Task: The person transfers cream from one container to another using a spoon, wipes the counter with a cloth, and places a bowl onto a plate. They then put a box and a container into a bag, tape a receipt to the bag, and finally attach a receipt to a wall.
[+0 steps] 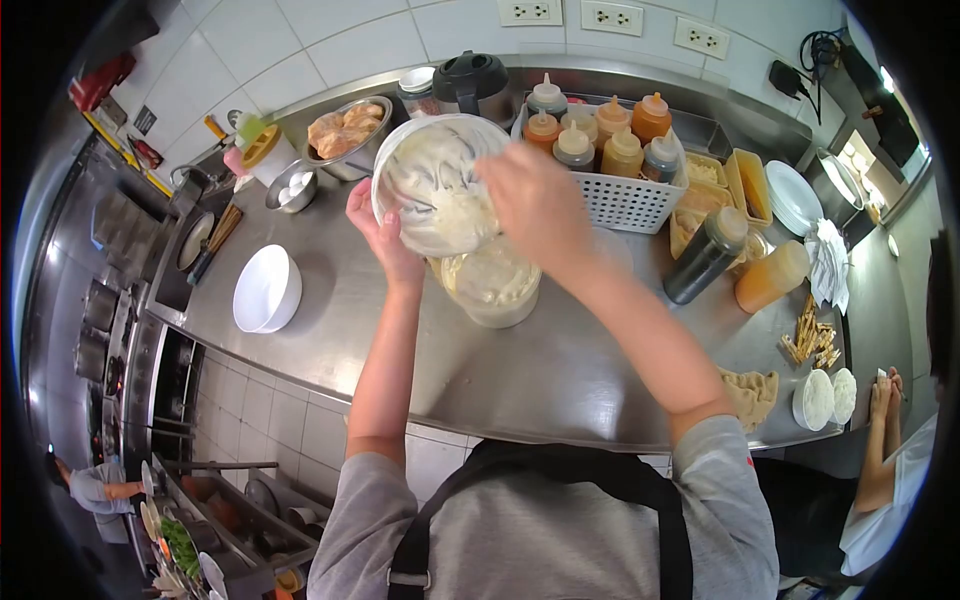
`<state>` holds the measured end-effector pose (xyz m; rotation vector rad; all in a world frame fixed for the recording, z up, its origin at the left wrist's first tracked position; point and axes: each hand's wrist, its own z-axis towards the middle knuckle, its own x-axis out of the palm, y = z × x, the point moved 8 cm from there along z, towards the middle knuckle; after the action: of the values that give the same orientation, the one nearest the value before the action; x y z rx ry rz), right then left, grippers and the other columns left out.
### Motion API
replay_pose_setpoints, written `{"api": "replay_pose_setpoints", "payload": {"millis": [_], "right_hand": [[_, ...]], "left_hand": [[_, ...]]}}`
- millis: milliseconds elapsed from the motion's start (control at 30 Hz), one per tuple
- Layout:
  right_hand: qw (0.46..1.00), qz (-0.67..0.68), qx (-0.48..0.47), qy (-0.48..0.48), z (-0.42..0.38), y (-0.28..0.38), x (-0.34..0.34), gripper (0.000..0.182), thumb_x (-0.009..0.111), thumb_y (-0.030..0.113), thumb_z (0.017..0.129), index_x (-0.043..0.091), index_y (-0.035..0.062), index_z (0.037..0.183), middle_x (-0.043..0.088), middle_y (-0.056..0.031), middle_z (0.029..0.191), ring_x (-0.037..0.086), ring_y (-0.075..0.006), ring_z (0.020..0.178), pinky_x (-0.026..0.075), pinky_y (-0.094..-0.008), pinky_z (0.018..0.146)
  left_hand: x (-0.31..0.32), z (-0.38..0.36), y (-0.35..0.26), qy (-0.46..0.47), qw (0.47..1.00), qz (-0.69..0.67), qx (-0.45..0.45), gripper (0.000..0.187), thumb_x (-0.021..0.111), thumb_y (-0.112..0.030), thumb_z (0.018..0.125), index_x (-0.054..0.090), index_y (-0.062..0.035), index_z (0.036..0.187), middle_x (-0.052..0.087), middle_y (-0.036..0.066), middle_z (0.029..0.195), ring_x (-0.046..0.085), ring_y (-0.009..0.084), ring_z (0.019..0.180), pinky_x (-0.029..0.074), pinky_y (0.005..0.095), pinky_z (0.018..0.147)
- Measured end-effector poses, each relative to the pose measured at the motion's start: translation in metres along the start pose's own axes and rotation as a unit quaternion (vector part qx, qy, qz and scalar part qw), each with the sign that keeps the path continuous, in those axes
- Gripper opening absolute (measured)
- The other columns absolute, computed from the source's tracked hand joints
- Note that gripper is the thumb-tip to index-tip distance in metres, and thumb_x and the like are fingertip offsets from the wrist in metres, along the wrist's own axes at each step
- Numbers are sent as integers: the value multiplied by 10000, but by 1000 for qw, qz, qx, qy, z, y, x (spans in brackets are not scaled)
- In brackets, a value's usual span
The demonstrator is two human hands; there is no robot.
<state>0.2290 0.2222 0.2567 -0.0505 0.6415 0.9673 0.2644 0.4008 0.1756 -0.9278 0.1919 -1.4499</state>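
My left hand (pixel 388 238) is wrapped round the side of a clear plastic tub (pixel 376 190), which tilts with its mouth toward me. White creamy sauce (pixel 440 165) coats its inside in streaks. My right hand (pixel 535 200) is closed at the tub's right rim, blurred by motion; whatever its fingers grip is hidden. Directly below the tilted tub, a second clear container (pixel 500 312) stands on the counter, filled with pale creamy sauce. The tub covers part of that container's mouth.
A white bowl (pixel 267 290) sits to the left on the steel counter (pixel 330 340). Behind are eggs in a metal bowl (pixel 291 187), raw meat (pixel 345 132) and a white basket (pixel 625 205) of squeeze bottles. A dark bottle (pixel 706 255) stands right; two other people are nearby.
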Motion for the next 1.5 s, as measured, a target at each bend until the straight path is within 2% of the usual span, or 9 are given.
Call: {"api": "replay_pose_setpoints", "payload": {"millis": [67, 367, 467, 667, 767, 833, 1167, 1233, 1500], "right_hand": [[998, -5, -2, -66, 3, 1, -11, 78, 498, 72, 734, 556, 37, 772, 484, -104, 683, 523, -269, 620, 416, -364, 522], [998, 16, 0, 57, -7, 10, 13, 32, 504, 63, 697, 497, 42, 673, 476, -81, 667, 529, -239, 634, 440, -337, 538], [998, 18, -15, -64, 1, 4, -7, 59, 515, 54, 710, 557, 45, 750, 482, -109, 657, 523, -282, 606, 421, -361, 517], [997, 46, -5, 55, -11, 4, 15, 93, 506, 43, 718, 559, 26, 793, 494, -119, 678, 521, -290, 612, 419, -368, 533], [999, 1, 11, -51, 1, -2, -13, 37, 501, 68, 710, 509, 52, 677, 483, -76, 658, 533, -249, 655, 439, -343, 541], [999, 9, 1, -43, 0, -6, -5, 96, 515, 53, 738, 570, 24, 811, 492, -111, 682, 520, -284, 610, 417, -370, 538], [1000, 14, -3, -24, -11, -1, 6, 85, 560, 82, 725, 569, 30, 792, 492, -103, 673, 520, -270, 607, 418, -355, 529], [997, 49, -20, 65, -18, 9, 21, 25, 517, 60, 718, 519, 35, 718, 483, -89, 671, 527, -241, 636, 430, -345, 527], [999, 30, 25, -22, -4, 6, 2, 17, 500, 54, 713, 517, 57, 714, 500, -83, 693, 546, -247, 654, 445, -354, 535]], "left_hand": [[3, -3, -1, 2, 1000, -9, 0, 670, 560, -390, 662, 255, -25, 1135, 360, 135, 1092, 371, 216, 1044, 286, 341, 905], [3, -3, 4, 1, 1000, -10, -19, 688, 555, -401, 666, 240, -24, 1148, 362, 147, 1102, 379, 227, 1036, 290, 344, 900], [4, -3, 4, 13, 1000, -10, -13, 694, 558, -401, 663, 237, -24, 1151, 362, 146, 1102, 379, 228, 1037, 292, 346, 901], [4, 0, 4, 0, 1000, -6, -4, 710, 565, -410, 659, 237, -20, 1152, 361, 144, 1097, 380, 230, 1039, 294, 346, 901], [3, -5, 5, 13, 1000, 4, -12, 703, 563, -406, 660, 241, -19, 1151, 358, 143, 1100, 379, 230, 1041, 293, 347, 903], [6, -3, 5, 12, 1000, 0, -7, 696, 558, -400, 662, 243, -20, 1153, 355, 144, 1104, 376, 232, 1045, 288, 350, 907], [6, -4, 2, 5, 1000, 3, -5, 670, 557, -383, 667, 251, -25, 1143, 360, 141, 1111, 377, 227, 1044, 291, 345, 905], [4, -1, 4, 8, 1000, 5, -4, 666, 558, -381, 669, 252, -25, 1142, 363, 140, 1110, 379, 226, 1041, 296, 342, 900], [11, -1, 3, 8, 1000, -7, -2, 660, 565, -375, 669, 258, -22, 1135, 398, 131, 1096, 422, 216, 968, 347, 339, 847]]}}
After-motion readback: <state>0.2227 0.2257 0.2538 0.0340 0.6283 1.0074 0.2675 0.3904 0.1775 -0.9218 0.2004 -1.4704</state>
